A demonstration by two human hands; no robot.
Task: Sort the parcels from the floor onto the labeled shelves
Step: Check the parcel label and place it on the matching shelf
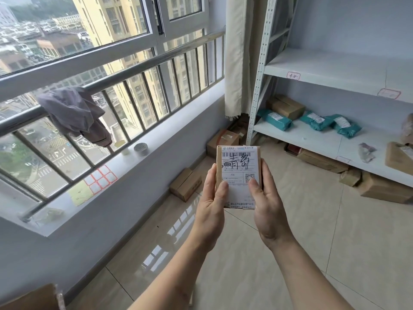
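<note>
Label-reading step: left hand (211,195) and right hand (267,202) fingers pinch a small cardboard parcel (238,175); next, match its handwriting to a shelf tag (293,75) at two o'clock.

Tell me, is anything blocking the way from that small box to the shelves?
Nothing visible does. Both hands, left hand and right hand, hold the box over open floor; the shelves stand ahead to the right, with bare space between parcels.
</note>
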